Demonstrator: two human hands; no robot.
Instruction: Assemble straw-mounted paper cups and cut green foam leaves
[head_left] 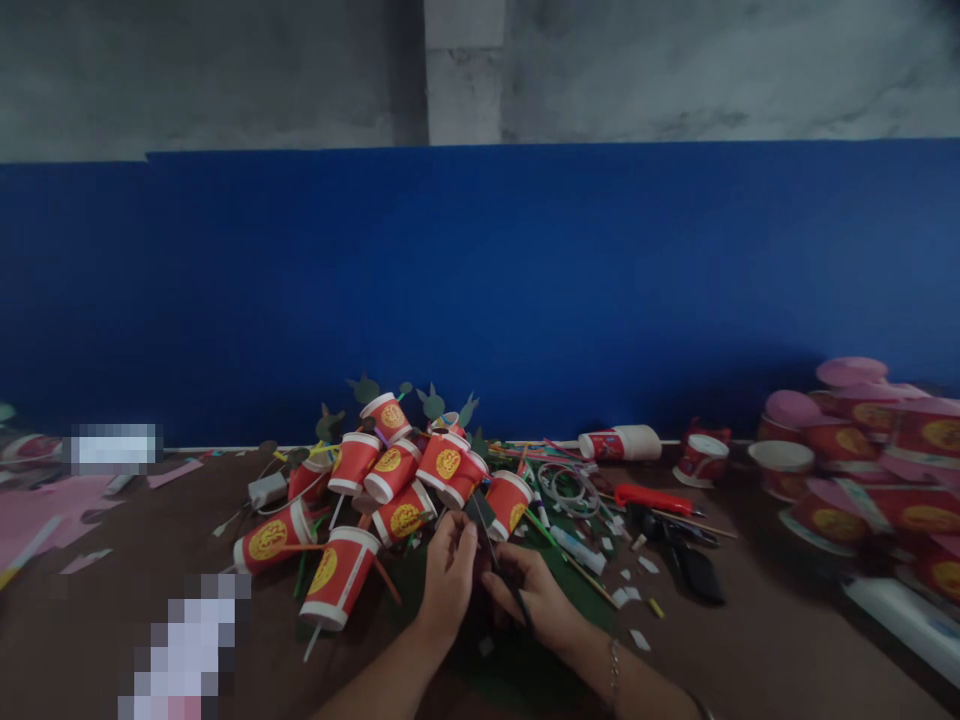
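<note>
Fingers of your left hand [448, 568] are pinched together on a dark green paper piece [484, 508]; those of your right hand [534, 597] are closed round the scissors [489, 546], blades pointing far, up against the piece. Both sit near centre, just nearer than the heap of red paper cups [394, 470]. Heap crowds your left fingertips on the far and left sides, so tight there. To the right, a white coiled cord [568, 489], paper scraps [631, 594] and a red-orange handled tool [654, 498] lie beyond your hand. More room at near right: brown tabletop [750, 650] runs from your bracelet [614, 672] toward a white pack [904, 615]. Table's far edge meets the blue panel [480, 300]. Pink-topped red cups [847, 440] bunch at far right, pink paper [64, 510] at far left; pixel blocks mask patches on the left.

Labels: red cups carry a round yellow emblem [448, 461], its details too blurred for you to read. Nested cups [619, 443] lie on their side along the far edge, print in red and blue, also unreadable.
</note>
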